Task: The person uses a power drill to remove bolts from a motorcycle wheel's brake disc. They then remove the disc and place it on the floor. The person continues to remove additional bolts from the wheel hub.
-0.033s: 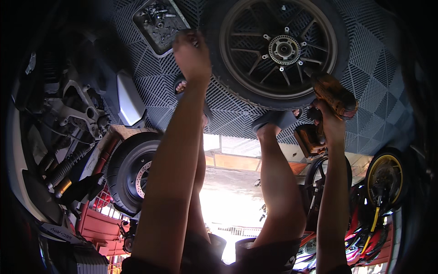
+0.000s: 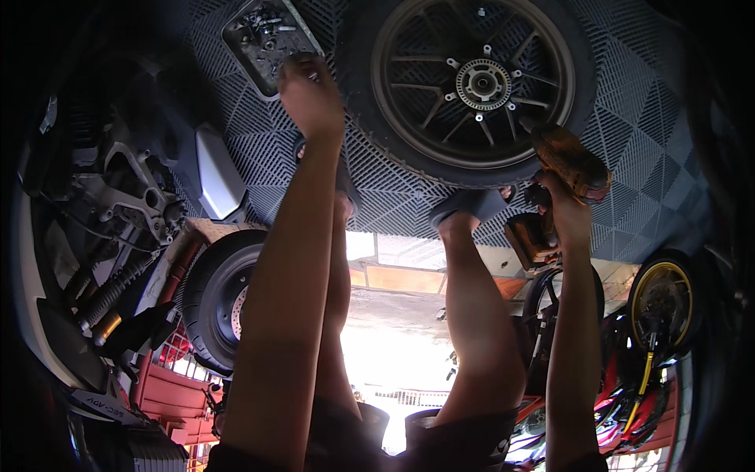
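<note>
My right hand [image 2: 565, 203] is wrapped round the grip of a cordless drill-type power tool [image 2: 570, 161]. Its worn orange-brown body lies over the tyre's near right edge, with the nose pointing toward the wheel. My left hand [image 2: 309, 94], slightly blurred, hovers at the near right corner of a metal tray [image 2: 271, 96] of small bolts and hardware [image 2: 267, 27]. Its fingers are curled in, and a small dark thing shows between them, too unclear to name. Flat on the floor before me lies a motorcycle wheel [image 2: 384, 118] with bronze spokes, a toothed ring and several bolt lugs round its hub.
Grey slatted floor tiles [image 2: 641, 149] surround the wheel. A partly stripped motorcycle [image 2: 130, 189] stands at left, with another tyre [image 2: 206, 291] beside my left leg. My sandalled foot [image 2: 472, 206] is close to the wheel's near edge. Motorcycles with a yellow-rimmed wheel [image 2: 663, 303] stand at lower right.
My left hand has shifted a little to the left, along the tray's near edge. The whole view has slid slightly; my right hand keeps the power tool in the same place.
</note>
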{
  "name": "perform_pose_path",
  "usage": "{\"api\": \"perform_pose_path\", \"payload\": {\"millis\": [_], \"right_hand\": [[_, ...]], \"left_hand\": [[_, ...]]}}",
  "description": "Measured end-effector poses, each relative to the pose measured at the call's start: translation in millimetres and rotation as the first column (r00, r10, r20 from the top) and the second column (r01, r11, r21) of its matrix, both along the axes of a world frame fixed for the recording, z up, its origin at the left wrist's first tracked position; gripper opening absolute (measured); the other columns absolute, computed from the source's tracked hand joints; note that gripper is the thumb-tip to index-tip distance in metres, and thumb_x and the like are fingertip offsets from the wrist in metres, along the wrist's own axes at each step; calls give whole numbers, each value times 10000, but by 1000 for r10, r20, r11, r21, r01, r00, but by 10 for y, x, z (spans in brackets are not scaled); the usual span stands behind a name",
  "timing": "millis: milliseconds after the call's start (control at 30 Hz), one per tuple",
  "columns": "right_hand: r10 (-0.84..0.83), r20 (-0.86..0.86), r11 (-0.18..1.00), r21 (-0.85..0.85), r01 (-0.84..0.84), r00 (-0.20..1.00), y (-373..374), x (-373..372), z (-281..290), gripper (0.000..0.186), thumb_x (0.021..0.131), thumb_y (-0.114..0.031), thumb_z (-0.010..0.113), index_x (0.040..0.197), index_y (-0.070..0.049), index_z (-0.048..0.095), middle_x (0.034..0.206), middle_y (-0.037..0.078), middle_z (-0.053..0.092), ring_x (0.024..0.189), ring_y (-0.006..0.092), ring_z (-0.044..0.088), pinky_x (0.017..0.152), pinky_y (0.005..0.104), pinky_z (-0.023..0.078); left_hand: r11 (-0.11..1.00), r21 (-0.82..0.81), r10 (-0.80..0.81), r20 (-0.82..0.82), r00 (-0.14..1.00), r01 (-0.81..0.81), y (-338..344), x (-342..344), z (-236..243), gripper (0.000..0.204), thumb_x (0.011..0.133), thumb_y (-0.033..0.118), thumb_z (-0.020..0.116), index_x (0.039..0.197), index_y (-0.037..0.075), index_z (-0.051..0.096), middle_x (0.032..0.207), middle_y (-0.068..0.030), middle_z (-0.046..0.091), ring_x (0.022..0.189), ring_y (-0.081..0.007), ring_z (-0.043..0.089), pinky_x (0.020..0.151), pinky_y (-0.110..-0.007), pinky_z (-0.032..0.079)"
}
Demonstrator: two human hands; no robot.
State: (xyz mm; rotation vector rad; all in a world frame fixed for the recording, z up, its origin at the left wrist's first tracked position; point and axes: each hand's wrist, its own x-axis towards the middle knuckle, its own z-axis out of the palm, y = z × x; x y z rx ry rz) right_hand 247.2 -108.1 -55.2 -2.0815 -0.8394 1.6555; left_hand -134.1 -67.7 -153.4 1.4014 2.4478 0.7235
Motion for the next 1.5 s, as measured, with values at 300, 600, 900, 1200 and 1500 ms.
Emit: {"api": "perform_pose_path", "payload": {"millis": [300,600,900,1200,1500], "right_hand": [[79,192,991,-123,-56,978,-262,244,35,371,755,-57,788,1077,-15,607,806,36,643,519,73,546,432,220,439],[84,187,987,-148,-56,979,-528,335,3,281,767,-87,758,1021,-29,653,801,19,651,504,84,530,433,230,431],[98,165,987,-141,-75,981,-577,137,-26,282,783,-56,753,1029,-41,618,794,24,636,524,75,542,412,223,421],[148,173,976,-186,-115,974,-403,-180,-109,342,808,-55,755,1112,-18,603,820,31,638,520,65,526,424,220,420],[212,214,968,-180,-175,954,-473,-244,-205,358,817,-75,785,1124,-19,610,855,37,664,545,64,543,432,213,421]], "left_hand": [[876,-475,58,269,961,81,-49,1436,-145,490,933,375,646,1234,-7,586,1239,-182,576,1173,-349,542,961,-500,443],[983,-98,-80,543,836,157,-24,1683,-53,197,871,131,760,932,7,621,781,-106,624,661,-283,638,642,-365,513],[720,-262,586,725,361,-643,-254,-690,-285,374,999,241,632,1162,-90,571,840,-158,707,644,-191,694,573,-233,582],[669,-682,706,707,-34,-296,-355,-1135,-1176,490,1060,400,459,1146,-56,616,870,-233,706,864,-294,722,723,-360,619],[705,-614,586,223,779,-355,-540,-1830,-1166,302,995,171,580,1242,0,544,1286,-175,583,1232,-303,547,1066,-392,474]]}}
